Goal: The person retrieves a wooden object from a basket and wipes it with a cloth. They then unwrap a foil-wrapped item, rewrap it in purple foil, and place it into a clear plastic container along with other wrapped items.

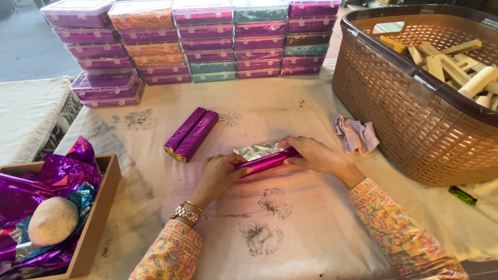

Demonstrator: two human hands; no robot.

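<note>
Fingers (236, 167) of the left hand (218, 176) are curled around one end of a magenta foil-wrapped bar (267, 161) at the centre of the frame, while the other end is gripped by the right hand (314, 154), fingers closed over it. A loose flap of silver foil (257, 150) is seen rising behind the bar; whether it is pinned by a thumb cannot be told. The bar is held low over a stained white cloth (290, 228), apparently touching it. Two finished purple-wrapped bars (191, 134) are laid side by side, touching, just left of centre. Stacks of clear boxes lined with coloured foil (192, 41) are ranged along the upper edge. A brown basket (404, 119) filled with bare wooden blocks (451, 62) is set at the upper right, a crumpled lilac rag (357, 134) beside it. At lower left, foil sheets (52, 181) are weighted in a wooden tray (98, 223) by a pale stone (53, 220).
</note>
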